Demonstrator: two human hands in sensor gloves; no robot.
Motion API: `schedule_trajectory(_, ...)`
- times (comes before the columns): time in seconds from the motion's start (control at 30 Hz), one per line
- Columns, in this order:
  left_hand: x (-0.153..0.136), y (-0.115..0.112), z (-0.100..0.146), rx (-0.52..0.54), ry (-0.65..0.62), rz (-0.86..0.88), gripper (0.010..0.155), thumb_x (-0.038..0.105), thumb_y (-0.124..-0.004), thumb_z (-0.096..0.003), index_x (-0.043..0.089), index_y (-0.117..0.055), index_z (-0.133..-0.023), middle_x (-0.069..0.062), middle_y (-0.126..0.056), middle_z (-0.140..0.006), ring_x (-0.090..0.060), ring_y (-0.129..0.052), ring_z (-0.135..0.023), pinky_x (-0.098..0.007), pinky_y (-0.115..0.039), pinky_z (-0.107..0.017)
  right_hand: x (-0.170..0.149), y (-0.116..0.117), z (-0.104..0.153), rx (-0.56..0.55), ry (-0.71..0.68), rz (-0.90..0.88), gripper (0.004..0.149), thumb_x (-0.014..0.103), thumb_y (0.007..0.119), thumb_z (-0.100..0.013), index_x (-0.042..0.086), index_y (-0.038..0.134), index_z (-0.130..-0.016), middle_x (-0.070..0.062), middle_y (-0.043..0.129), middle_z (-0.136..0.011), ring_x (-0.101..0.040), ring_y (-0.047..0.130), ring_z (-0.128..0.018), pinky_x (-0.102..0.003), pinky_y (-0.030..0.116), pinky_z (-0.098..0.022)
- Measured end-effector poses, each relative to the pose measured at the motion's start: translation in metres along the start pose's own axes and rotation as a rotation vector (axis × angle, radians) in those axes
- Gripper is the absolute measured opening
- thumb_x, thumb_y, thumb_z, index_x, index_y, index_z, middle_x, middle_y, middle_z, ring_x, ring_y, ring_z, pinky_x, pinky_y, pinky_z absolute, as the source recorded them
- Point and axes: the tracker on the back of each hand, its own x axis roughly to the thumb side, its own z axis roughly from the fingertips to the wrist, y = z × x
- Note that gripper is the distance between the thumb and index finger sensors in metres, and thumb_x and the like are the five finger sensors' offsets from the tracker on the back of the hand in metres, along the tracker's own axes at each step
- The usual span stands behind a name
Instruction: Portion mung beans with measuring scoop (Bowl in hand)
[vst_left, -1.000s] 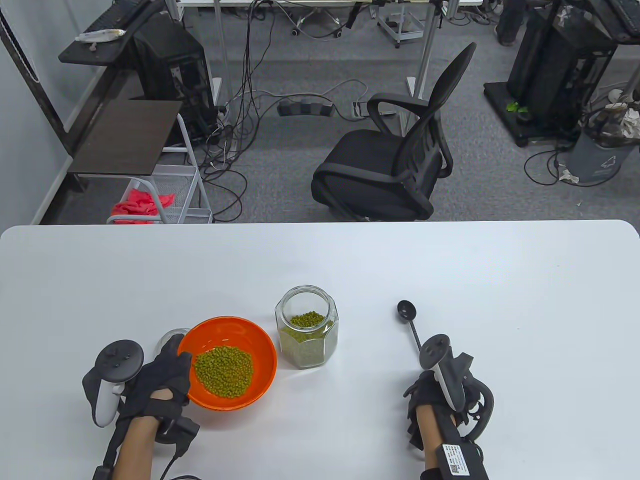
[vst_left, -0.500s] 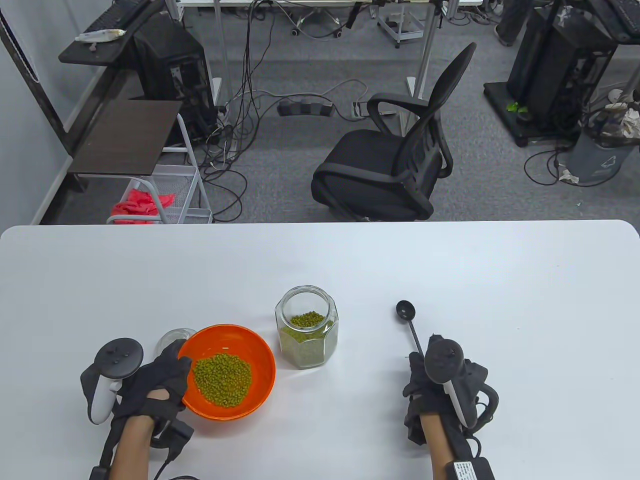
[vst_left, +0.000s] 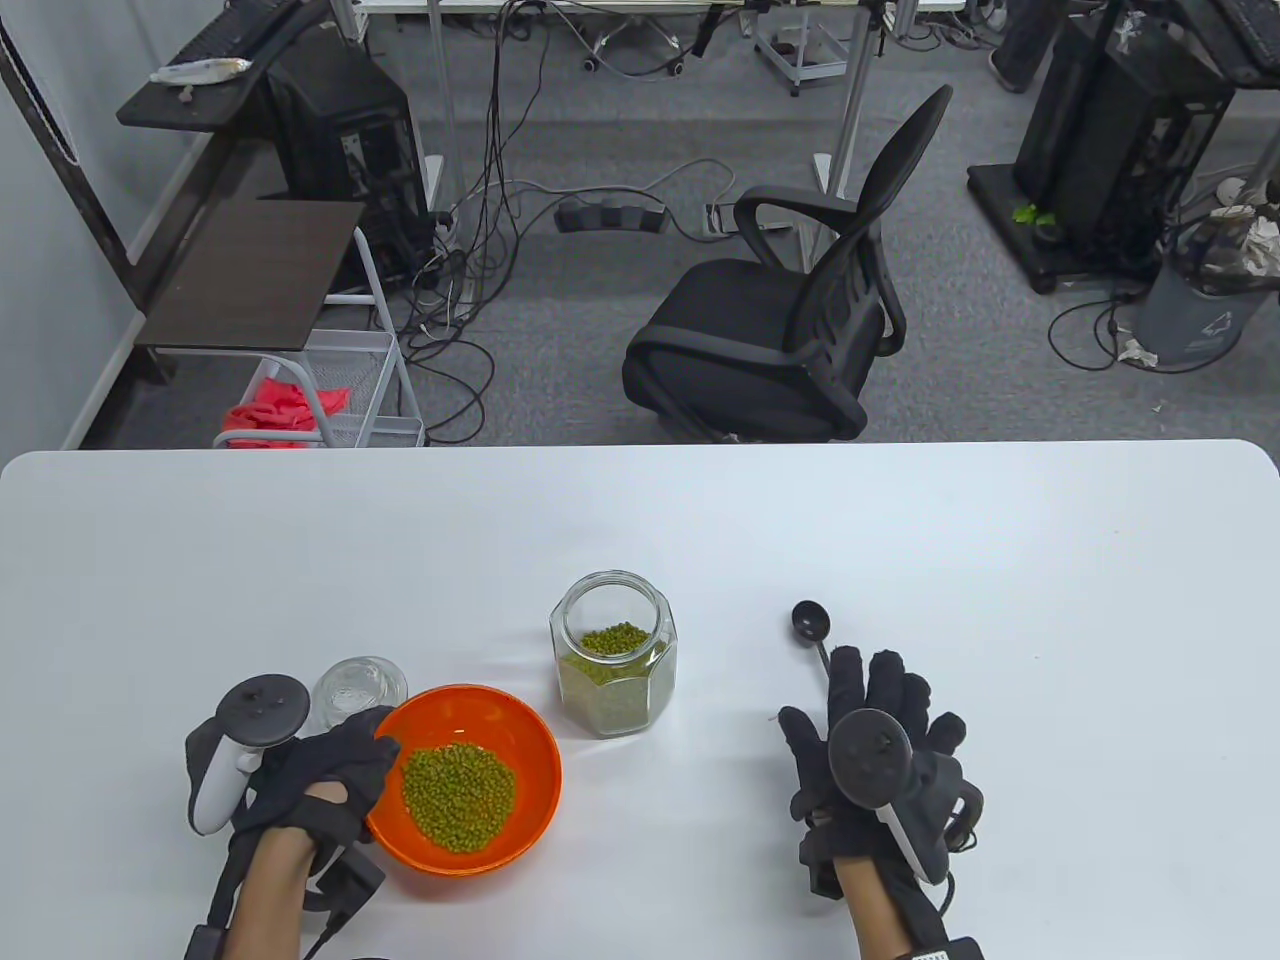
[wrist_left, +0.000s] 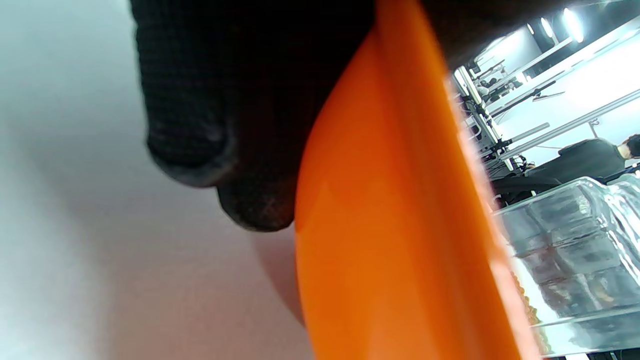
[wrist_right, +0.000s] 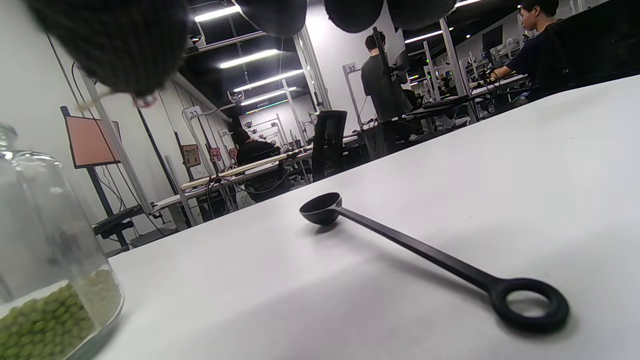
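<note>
1. The black measuring scoop (vst_left: 812, 625) lies flat on the white table (vst_left: 1000, 560), cup end away from the person, its long handle running toward the near edge and ending in a ring, plain in the right wrist view (wrist_right: 530, 304).
2. The right hand (vst_left: 875, 760) hovers over the scoop's handle with fingers spread and straight, gripping nothing; from above it hides most of the handle, leaving the cup just beyond the fingertips. The right wrist view shows the fingertips (wrist_right: 107, 45) hanging above the table, apart from the scoop.
3. The glass jar (vst_left: 613, 668), lidless and partly filled with mung beans, stands upright to the left of the scoop, between it and the bowl.
4. The orange bowl (vst_left: 520, 720) holds a heap of mung beans (vst_left: 459, 797). The left hand (vst_left: 320, 790) clamps its left rim, thumb over the edge; in the left wrist view the fingers (wrist_left: 200, 125) press against the bowl's outer wall.
5. A clear round lid (vst_left: 358, 688) lies on the table just behind the left hand, beside the bowl.
</note>
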Motion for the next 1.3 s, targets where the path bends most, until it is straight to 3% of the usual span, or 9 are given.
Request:
schedule_trajectory(0.37,-0.007,-0.014,-0.01,-0.07,0.031,0.033,0.059,0.036,-0.067,-0.0555,0.015,-0.054,-0.109,-0.007,-0.077,-0.097,-0.029,-0.113,-0.061,-0.03,-0.099,-0.036,0.005,0.0,0.004,0.0,-0.038,-0.01,0.078,0.05,0.085,-0.041,0.019,0.057,-0.106,-0.023,0.047,-0.111,-0.053,0.049,-0.103,-0.082,0.029,-0.064)
schedule_trajectory(0.53,-0.003,-0.015,-0.009,-0.047,0.056,-0.076,0.058,0.039,-0.066,-0.0564,0.013,-0.056,-0.107,-0.006,-0.08,-0.094,-0.024,-0.114,-0.059,-0.027,-0.099,-0.034,0.009,-0.002,0.006,-0.005,-0.061,-0.025,0.078,0.05,0.085,-0.041,0.018,0.058,-0.106,-0.023,0.048,-0.111,-0.053,0.05,-0.102,-0.082,0.03,-0.064)
schedule_trajectory(0.77,0.005,-0.016,-0.005,0.056,0.125,-0.307,0.057,0.044,-0.069,-0.0567,0.013,-0.063,-0.105,-0.002,-0.089,-0.085,-0.017,-0.115,-0.045,-0.024,-0.097,-0.027,0.007,-0.002,0.006,-0.003,-0.051,-0.031,0.078,0.05,0.085,-0.041,0.018,0.058,-0.106,-0.023,0.048,-0.111,-0.053,0.05,-0.102,-0.082,0.03,-0.064)
schedule_trajectory(0.97,0.014,-0.015,0.001,0.112,0.129,-0.408,0.06,0.049,-0.073,-0.0558,0.015,-0.065,-0.105,-0.002,-0.09,-0.084,-0.018,-0.114,-0.046,-0.025,-0.096,-0.028,0.002,0.003,0.004,0.021,-0.038,-0.031,0.078,0.05,0.085,-0.041,0.018,0.058,-0.106,-0.023,0.048,-0.111,-0.053,0.051,-0.102,-0.082,0.031,-0.064)
schedule_trajectory(1.3,0.061,0.0,0.032,0.379,-0.067,-0.582,0.073,0.059,-0.072,-0.0538,0.021,-0.051,-0.112,-0.006,-0.073,-0.102,-0.033,-0.102,-0.076,-0.04,-0.09,-0.05,-0.002,0.003,0.003,0.036,-0.022,-0.065,0.077,0.049,0.085,-0.041,0.017,0.058,-0.106,-0.024,0.049,-0.11,-0.053,0.052,-0.101,-0.082,0.031,-0.064)
